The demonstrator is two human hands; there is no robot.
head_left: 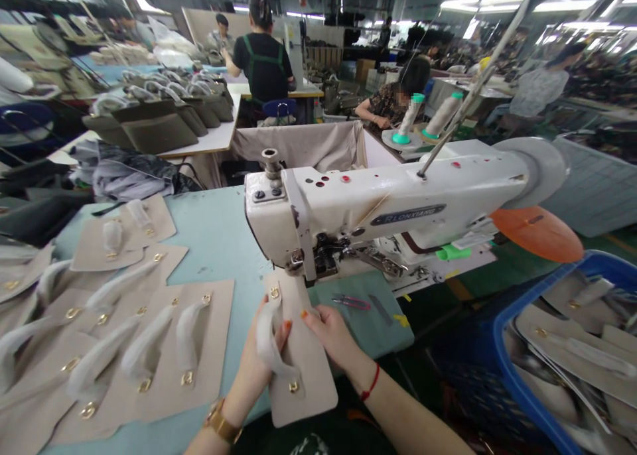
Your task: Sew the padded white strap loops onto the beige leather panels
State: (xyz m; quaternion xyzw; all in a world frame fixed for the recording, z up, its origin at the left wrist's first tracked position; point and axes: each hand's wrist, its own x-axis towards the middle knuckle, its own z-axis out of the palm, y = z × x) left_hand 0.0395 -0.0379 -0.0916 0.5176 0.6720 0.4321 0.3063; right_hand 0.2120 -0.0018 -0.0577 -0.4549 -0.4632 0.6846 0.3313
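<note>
A beige bag panel (311, 385) lies below the sewing machine's head, its far end reaching in under the needle area. A handle wrapped in white film (269, 339) is fixed to it by gold-coloured fittings. My left hand (261, 355) grips the panel's left edge, with the thumb on top beneath the arch of the handle. On the opposite edge, my right hand (331, 332) pinches the panel between thumb and fingers. The white sewing machine (348, 196) stands just beyond both hands. Its needle and presser foot are hard to make out.
Several similar panels with wrapped handles (159, 349) overlap on the pale blue tabletop (213, 229) at left. Pink-handled thread snips (351, 302) lie right of the hands. A blue basket (502, 349) with more panels stands at right. Co-workers (263, 57) sit further back.
</note>
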